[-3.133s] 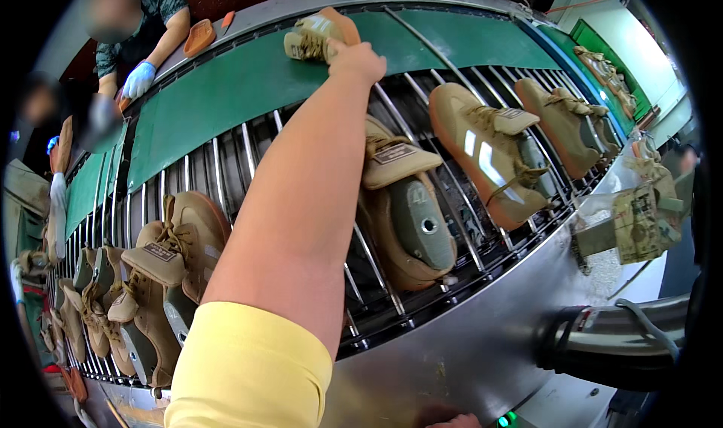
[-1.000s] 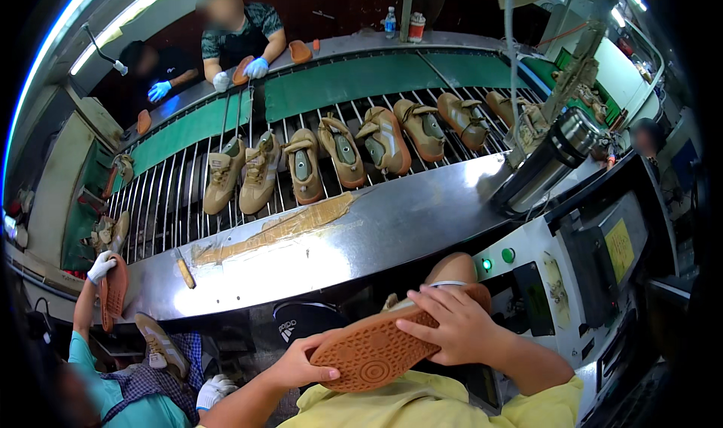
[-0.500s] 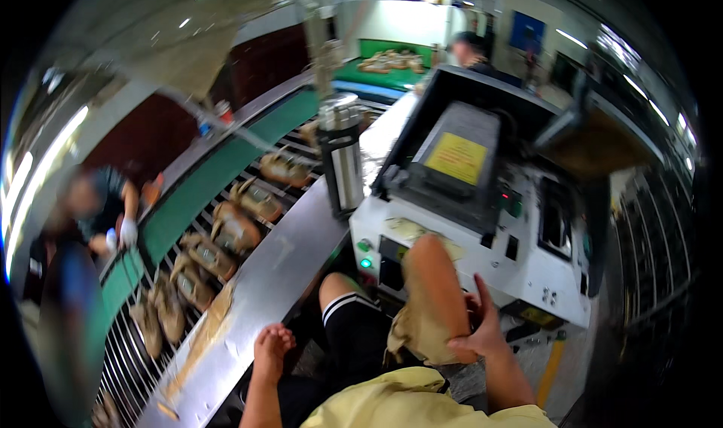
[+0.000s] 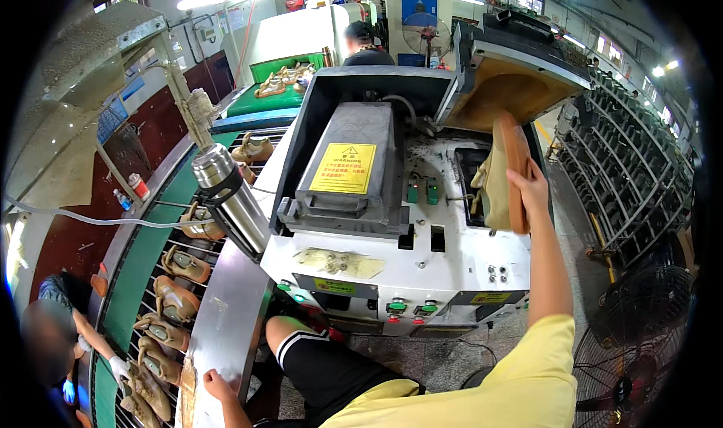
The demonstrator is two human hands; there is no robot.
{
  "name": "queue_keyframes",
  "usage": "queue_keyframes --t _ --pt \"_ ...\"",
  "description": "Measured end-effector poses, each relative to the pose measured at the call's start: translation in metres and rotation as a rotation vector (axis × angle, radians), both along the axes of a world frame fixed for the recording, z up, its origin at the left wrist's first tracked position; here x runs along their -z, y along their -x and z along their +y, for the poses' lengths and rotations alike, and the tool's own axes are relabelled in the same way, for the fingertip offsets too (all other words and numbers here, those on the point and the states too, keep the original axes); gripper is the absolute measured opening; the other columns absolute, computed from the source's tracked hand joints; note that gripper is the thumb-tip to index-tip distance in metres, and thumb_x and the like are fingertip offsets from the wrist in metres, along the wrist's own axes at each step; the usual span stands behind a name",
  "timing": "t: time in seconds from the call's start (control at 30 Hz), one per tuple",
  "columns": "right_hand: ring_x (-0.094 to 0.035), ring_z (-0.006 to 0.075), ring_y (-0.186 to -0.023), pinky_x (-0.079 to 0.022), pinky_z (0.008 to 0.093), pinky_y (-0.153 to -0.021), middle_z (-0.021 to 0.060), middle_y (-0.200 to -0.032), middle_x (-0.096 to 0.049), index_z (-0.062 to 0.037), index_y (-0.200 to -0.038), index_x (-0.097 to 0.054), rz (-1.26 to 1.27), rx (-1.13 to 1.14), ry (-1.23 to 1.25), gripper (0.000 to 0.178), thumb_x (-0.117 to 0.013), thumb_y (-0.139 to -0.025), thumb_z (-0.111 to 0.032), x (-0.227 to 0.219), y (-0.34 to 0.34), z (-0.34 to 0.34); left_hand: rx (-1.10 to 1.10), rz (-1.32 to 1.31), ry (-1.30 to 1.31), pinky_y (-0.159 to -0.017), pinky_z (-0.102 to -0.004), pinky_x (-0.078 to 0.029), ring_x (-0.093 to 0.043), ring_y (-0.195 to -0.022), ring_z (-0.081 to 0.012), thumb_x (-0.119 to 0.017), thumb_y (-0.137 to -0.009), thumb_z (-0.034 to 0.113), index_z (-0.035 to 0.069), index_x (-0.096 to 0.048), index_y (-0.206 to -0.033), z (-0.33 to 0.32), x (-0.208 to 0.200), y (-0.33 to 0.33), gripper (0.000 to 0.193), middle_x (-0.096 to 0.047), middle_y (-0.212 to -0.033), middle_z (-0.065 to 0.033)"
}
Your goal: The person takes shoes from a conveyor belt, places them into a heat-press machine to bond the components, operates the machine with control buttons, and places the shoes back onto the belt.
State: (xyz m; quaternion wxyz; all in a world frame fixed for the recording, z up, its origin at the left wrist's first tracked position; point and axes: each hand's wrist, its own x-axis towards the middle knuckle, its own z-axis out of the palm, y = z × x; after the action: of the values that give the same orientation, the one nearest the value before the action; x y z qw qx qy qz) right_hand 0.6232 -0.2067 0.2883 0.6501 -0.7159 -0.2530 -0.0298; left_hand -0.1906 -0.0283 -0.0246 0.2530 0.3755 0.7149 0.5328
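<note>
A beige shoe with a tan sole (image 4: pixel 514 173) is in my right hand (image 4: pixel 533 192), gripped by its sole edge. It stands nearly upright, toe up, in front of the open dark recess (image 4: pixel 471 187) on the right side of a white machine (image 4: pixel 437 258). Over that recess, the machine's right lid (image 4: pixel 504 89) is raised, its brown underside showing. My left hand (image 4: pixel 218 386) is low at the left, closed with nothing seen in it, beside the metal ledge (image 4: pixel 226 300) of the conveyor.
Several beige shoes (image 4: pixel 175 298) lie on the roller conveyor at left, where a co-worker's gloved hand (image 4: pixel 120 371) touches some. A steel flask (image 4: pixel 233 202) stands on the ledge. A grey cover with a yellow label (image 4: pixel 343 168) fills the machine's left side. Right are racks (image 4: pixel 625 157) and a floor fan (image 4: pixel 640 338).
My right hand has carried the shoe from in front of the machine up and forward to its right-hand recess. My view has turned right. My left hand remains low beside the ledge.
</note>
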Motion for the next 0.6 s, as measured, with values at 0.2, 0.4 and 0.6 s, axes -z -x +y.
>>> queue_keyframes --t 0.2,0.4,0.6 --pt "-0.061 0.0325 -0.107 -0.049 0.0395 -0.088 0.0174 -0.118 -0.063 -0.0176 -0.131 -0.053 -0.244 0.221 0.626 0.077 -0.077 -0.062 -0.042 -0.018 -0.085 0.065 -0.042 0.28 0.062 -0.07 -0.0376 -0.045 -0.054 -0.07 -0.0262 -0.052 -0.083 0.016 -0.001 -0.059 -0.079 -0.014 0.024 0.02 0.019 -0.061 -0.077 -0.0139" --pt "-0.06 0.0313 -0.11 -0.049 0.0405 -0.091 0.0143 -0.118 -0.064 -0.0196 -0.128 -0.055 -0.164 0.326 0.844 0.076 -0.077 -0.059 -0.044 0.004 -0.092 0.107 -0.001 0.281 0.069 -0.066 -0.0349 -0.046 -0.055 -0.068 -0.0218 -0.055 -0.082 0.012 -0.002 -0.06 -0.081 -0.017 0.029 0.028 0.015 -0.06 -0.075 -0.0115" --pt "-0.059 0.0308 -0.112 -0.047 0.0399 -0.093 0.0152 -0.122 -0.062 -0.0102 -0.126 -0.056 -0.089 0.252 0.959 0.075 -0.078 -0.06 -0.038 0.026 -0.078 0.119 -0.005 0.314 0.053 -0.064 -0.033 -0.046 -0.055 -0.067 -0.0194 -0.055 -0.082 0.011 -0.002 -0.059 -0.08 -0.018 0.014 0.012 0.014 -0.06 -0.075 -0.0094"
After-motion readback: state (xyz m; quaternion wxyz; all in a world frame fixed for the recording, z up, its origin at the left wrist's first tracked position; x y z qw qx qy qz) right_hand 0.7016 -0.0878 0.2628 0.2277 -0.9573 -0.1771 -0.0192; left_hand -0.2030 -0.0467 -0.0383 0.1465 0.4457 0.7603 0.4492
